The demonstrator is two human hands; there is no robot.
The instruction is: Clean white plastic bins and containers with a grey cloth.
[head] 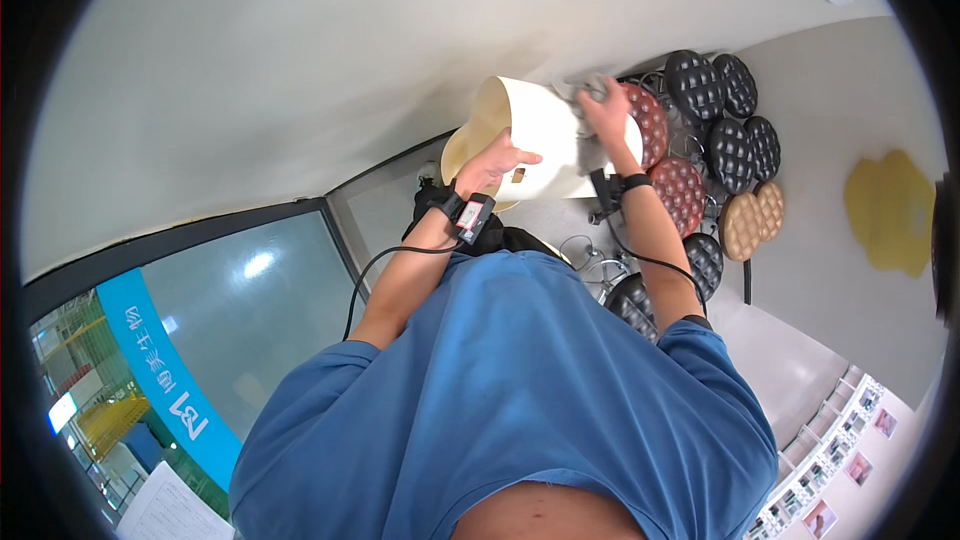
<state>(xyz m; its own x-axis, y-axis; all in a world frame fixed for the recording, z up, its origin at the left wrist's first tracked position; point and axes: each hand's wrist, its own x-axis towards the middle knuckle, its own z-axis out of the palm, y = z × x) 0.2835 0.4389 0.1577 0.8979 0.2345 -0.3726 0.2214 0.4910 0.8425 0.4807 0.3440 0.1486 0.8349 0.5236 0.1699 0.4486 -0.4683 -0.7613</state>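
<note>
A cream-white, curved hollow plastic piece (551, 142), perhaps a stool or chair shell, lies tilted before me, close to the wall. Its wide edge faces left, and a small rectangular hole shows near the lower side. My left hand (496, 163) grips that left edge, thumb resting on the outer face. At the far right end, my right hand (606, 114) presses a grey cloth (581, 109) against the shell's outside; the hand and cloth look slightly blurred. Both wrists wear black straps with small cabled devices.
Round quilted stools with black (694, 85), red (677, 195) and tan seats (741, 226) crowd the right side, chrome bases among them. A pale wall (300, 75) rises ahead. Left stands a glass panel (262, 300) with a blue lettered band.
</note>
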